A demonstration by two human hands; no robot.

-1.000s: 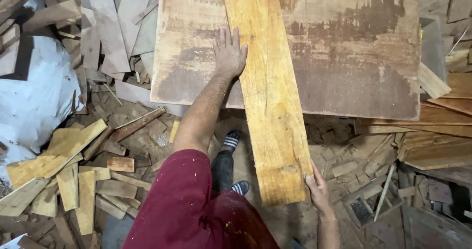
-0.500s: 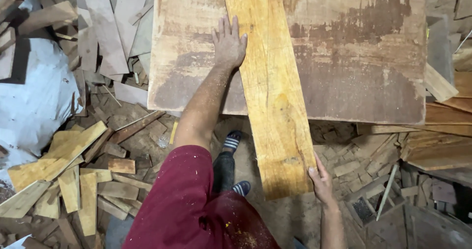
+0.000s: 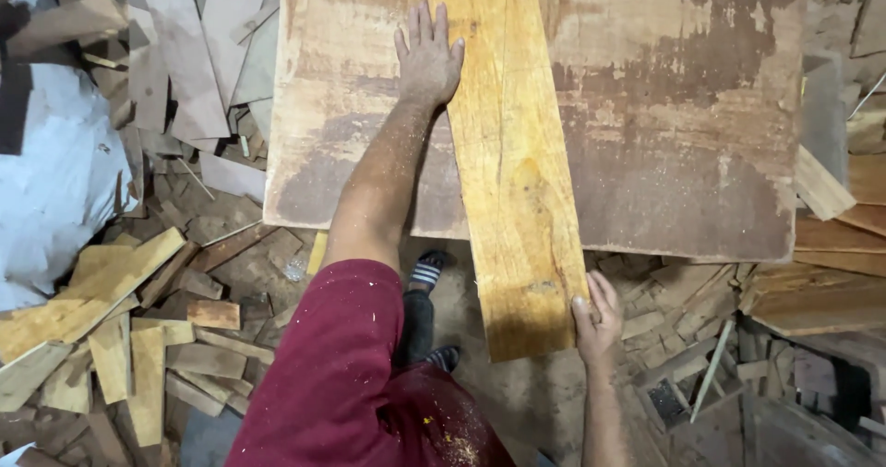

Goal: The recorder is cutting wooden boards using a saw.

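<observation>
A long yellow wooden plank (image 3: 512,172) lies lengthwise across a worn brown table top (image 3: 692,135), its near end overhanging the front edge. My left hand (image 3: 427,56) is flat, fingers spread, pressing on the table top against the plank's left edge. My right hand (image 3: 595,315) grips the plank's near right corner, fingers curled round its side. My arm in a dark red sleeve (image 3: 341,365) reaches forward.
Wood offcuts (image 3: 120,338) litter the floor at left, and more scraps (image 3: 701,338) lie at right. A white sack (image 3: 55,181) sits at far left. Stacked boards (image 3: 831,282) lie beside the table's right edge. My foot (image 3: 425,273) stands under the table edge.
The plank has slid farther onto the table, away from me. My left hand has moved forward along its left edge, and my right hand has followed the near end.
</observation>
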